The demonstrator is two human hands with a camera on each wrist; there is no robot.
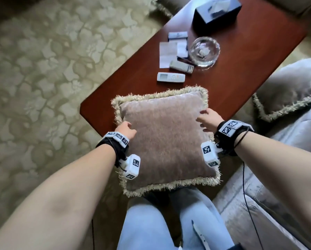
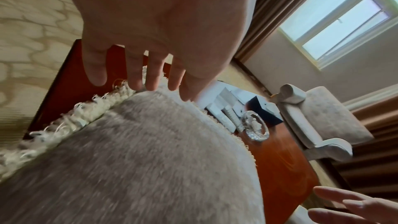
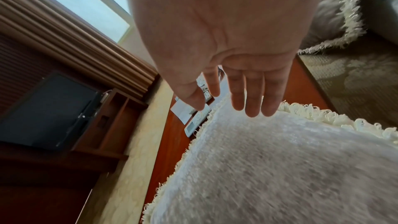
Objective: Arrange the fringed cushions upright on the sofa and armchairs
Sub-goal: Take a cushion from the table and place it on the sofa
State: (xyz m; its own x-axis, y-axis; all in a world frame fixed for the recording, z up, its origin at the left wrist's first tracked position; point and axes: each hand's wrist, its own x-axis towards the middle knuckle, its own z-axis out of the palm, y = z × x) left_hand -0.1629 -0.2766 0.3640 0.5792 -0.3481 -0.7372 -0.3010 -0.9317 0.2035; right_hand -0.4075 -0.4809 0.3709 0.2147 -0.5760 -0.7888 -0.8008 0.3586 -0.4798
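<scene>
A mauve cushion (image 1: 165, 141) with cream fringe lies flat, its far part on the near end of the wooden coffee table (image 1: 241, 78), its near edge over my knees. My left hand (image 1: 126, 129) is at its left edge; in the left wrist view its straight fingers (image 2: 154, 74) reach the fringe of the cushion (image 2: 150, 159). My right hand (image 1: 206, 118) hovers at the right edge; its straight fingertips (image 3: 254, 101) meet the top of the cushion (image 3: 280, 168). Neither hand grips. A second fringed cushion (image 1: 286, 91) lies slumped on the sofa (image 1: 259, 204) at right.
On the table beyond the cushion are a white remote (image 1: 171, 77), a second remote (image 1: 181, 66), papers (image 1: 169, 53), a glass ashtray (image 1: 204, 51) and a dark tissue box (image 1: 217, 12). A pale armchair (image 2: 323, 117) stands past the table's far end. Patterned carpet (image 1: 43, 78) spreads to the left.
</scene>
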